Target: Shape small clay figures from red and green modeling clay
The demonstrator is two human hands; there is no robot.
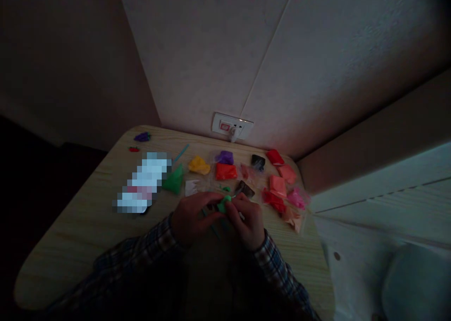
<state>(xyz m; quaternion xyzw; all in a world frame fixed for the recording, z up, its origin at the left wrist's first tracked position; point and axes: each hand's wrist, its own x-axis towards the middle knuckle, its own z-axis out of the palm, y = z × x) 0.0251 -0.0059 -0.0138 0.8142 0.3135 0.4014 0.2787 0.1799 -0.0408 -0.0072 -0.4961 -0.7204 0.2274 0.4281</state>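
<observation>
Over the table's near middle my two hands meet at a small lump of green modelling clay (222, 204). My left hand (193, 216) pinches its left side between thumb and forefinger. From the right, my right hand (249, 218) has thumb and forefinger closed on the same clay. Part of the lump is hidden behind the fingers. Just beyond it lies a smaller green bit of clay (226, 189). A dark brown clay packet (245, 189) sits beyond my right hand, and a white packet (192, 187) beyond my left. Thin bluish sticks under the hands are hard to make out.
Several clay packets spread to the right, among them a pink one (296, 198). A green packet (174, 180) lies beside a blurred-out phone (144, 182). Small purple (142, 137) and red (134, 149) shapes are at the far left. A wall socket (232, 126) holds a plug.
</observation>
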